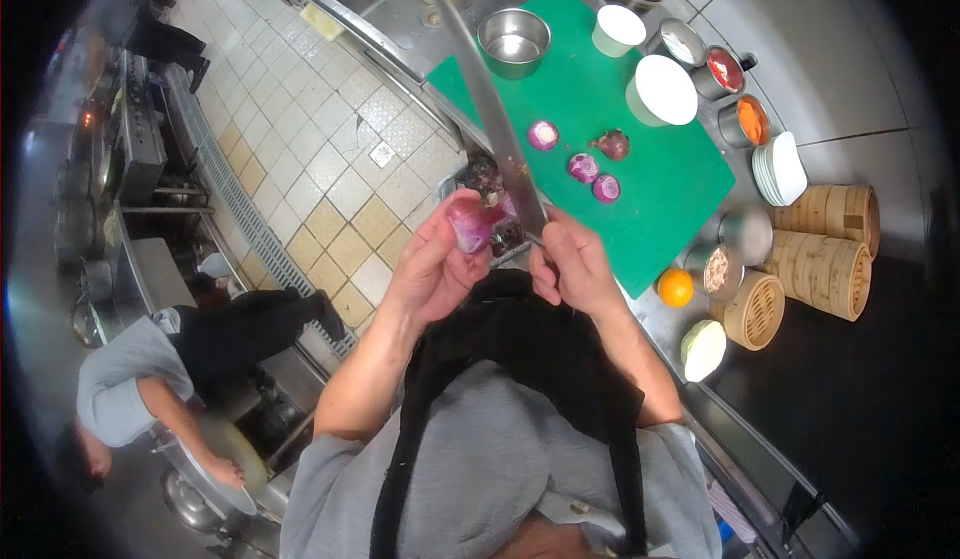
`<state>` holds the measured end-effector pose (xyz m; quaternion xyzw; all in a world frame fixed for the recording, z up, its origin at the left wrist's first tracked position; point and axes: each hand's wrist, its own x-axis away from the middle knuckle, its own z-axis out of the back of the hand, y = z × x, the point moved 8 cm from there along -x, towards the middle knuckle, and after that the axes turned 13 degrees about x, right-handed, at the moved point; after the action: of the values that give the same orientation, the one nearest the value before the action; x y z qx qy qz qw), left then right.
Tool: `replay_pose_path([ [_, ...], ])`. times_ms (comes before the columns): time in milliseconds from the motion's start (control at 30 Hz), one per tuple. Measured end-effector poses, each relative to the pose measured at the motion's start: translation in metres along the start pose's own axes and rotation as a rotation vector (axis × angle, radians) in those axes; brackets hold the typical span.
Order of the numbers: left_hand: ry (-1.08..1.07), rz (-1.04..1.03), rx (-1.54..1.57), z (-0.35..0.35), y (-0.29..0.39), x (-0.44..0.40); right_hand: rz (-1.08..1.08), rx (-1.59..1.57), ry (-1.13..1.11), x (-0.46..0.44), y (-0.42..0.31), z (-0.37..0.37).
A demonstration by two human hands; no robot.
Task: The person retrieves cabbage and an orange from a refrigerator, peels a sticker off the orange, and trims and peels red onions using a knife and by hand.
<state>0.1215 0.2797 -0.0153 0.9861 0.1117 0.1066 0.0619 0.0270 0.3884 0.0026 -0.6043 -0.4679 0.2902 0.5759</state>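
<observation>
My left hand (434, 267) holds a red onion (472, 225) over a bin (515, 251) with dark scraps, at the counter's edge. In my right hand (572, 261) is the handle of a large knife (492, 109), its blade pointing away from me and lying close beside the onion. On the green cutting board (660, 209) are several more onions: a trimmed one (542, 135) nearest the blade, two purple ones (583, 167) (606, 189) side by side, and one with brown-red skin (614, 144).
A metal pot (514, 43) and white bowls (662, 91) stand on the board. Beyond are metal containers (744, 121), stacked white dishes (780, 169), bamboo steamers (822, 259), an orange (675, 287) and a cabbage piece (703, 350). Another person (140, 369) works at the left.
</observation>
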Motion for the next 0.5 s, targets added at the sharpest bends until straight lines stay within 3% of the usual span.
replay_pose_path([
  [67, -0.063, 0.020, 0.010, -0.004, 0.000, 0.001, -0.028, 0.006, 0.015, -0.001, 0.004, 0.003],
  [267, 0.042, 0.010, 0.071, -0.004, 0.000, -0.008, -0.027, 0.143, 0.041, -0.004, 0.004, 0.005],
  [333, 0.114, -0.108, -0.230, 0.012, 0.010, -0.015, -0.013, 0.191, 0.039, -0.002, -0.005, 0.005],
  [433, 0.190, -0.119, -0.355, 0.008, 0.015, -0.020, -0.069, 0.319, 0.005, 0.000, -0.008, 0.009],
  [500, 0.181, -0.116, -0.257, 0.003, 0.015, -0.024, 0.053, 0.595, 0.059, 0.002, -0.007, 0.015],
])
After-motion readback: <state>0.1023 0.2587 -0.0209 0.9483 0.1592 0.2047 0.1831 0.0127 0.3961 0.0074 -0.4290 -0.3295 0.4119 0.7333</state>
